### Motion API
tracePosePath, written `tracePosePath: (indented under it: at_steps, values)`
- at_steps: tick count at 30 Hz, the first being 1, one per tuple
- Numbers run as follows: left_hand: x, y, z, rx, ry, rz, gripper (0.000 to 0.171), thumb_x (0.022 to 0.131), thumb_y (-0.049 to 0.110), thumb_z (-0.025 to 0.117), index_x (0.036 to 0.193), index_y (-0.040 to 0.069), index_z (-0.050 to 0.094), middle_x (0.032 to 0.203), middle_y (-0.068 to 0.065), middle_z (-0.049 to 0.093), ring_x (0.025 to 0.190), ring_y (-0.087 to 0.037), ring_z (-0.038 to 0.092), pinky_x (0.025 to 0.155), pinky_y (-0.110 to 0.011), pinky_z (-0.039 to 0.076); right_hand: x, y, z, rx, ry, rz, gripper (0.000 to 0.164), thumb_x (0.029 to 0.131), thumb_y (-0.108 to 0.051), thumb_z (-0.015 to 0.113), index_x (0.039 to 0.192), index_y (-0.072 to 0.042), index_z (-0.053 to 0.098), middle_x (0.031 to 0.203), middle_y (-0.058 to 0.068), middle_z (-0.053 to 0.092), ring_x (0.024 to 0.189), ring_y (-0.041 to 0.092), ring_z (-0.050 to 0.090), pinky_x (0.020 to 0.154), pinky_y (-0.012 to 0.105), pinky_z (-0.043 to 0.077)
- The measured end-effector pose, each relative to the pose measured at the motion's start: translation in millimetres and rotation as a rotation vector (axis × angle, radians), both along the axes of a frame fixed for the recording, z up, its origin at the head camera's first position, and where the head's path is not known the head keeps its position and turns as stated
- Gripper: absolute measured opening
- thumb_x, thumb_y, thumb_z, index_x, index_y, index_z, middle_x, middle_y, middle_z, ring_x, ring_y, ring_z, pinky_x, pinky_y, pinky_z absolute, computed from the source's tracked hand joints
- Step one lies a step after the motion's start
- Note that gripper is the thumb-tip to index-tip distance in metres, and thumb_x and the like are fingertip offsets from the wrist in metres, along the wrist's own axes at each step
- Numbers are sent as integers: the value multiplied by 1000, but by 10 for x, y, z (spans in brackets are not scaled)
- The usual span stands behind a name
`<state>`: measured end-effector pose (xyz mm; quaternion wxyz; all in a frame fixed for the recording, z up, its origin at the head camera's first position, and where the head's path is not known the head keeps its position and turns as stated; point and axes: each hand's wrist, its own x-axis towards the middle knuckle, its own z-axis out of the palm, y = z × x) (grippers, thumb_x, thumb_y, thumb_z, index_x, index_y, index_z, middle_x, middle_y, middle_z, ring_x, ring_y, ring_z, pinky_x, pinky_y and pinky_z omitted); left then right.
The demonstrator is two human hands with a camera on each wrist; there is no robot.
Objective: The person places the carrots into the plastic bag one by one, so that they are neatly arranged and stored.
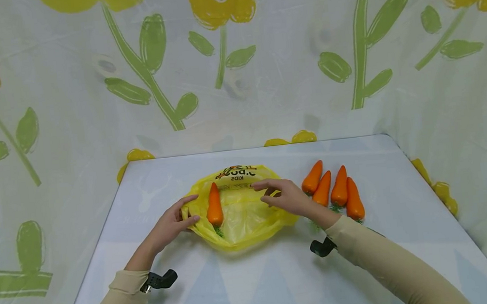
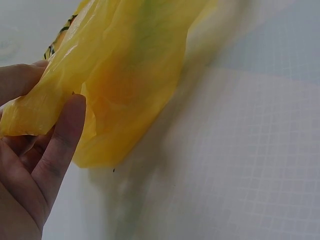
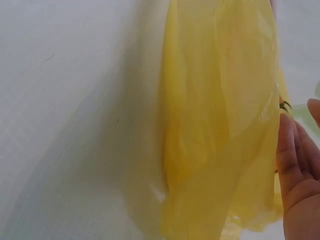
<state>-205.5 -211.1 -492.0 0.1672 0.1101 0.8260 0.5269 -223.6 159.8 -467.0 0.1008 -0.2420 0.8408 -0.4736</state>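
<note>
A thin yellow plastic bag point(image 1: 243, 211) with dark print lies spread on the table, its mouth toward the person. Inside, at its left, is one orange toy carrot point(image 1: 215, 205), its tip pointing away. The left hand point(image 1: 172, 225) pinches the bag's left edge between thumb and fingers; the left wrist view shows the yellow film point(image 2: 37, 107) gathered there, with an orange tint behind it. Over the bag's right side, the right hand point(image 1: 287, 198) has its fingers loosely bent and thumb apart, holding nothing. In the right wrist view its fingers point(image 3: 287, 150) are beside the film.
Several more orange carrots point(image 1: 339, 186) with green tops lie in a cluster right of the bag, partly behind the right forearm. The pale table point(image 1: 241, 296) ends at a curtain point(image 1: 265, 100) printed with flowers. Both wrists carry a black camera point(image 1: 162, 279).
</note>
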Motion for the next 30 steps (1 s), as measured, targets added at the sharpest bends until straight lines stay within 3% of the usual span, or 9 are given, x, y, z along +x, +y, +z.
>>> tracePosePath:
  at_steps: [21,30]
  values:
    - [22,-19,39,5,-2,-6,68,99,25,69,158,16,37,153,-21,39,97,-26,66,80,-36,61,104,295,61,-67,-9,-55,42,99,-10,67,141,-13,61,133,19,64,100,24,65,79,29,59]
    - [12,-24,29,19,-12,-9,67,100,23,68,158,12,35,154,-24,37,97,-24,66,81,-37,61,116,427,46,-121,-13,-97,43,99,-15,68,141,-8,59,128,16,66,100,28,64,75,31,61]
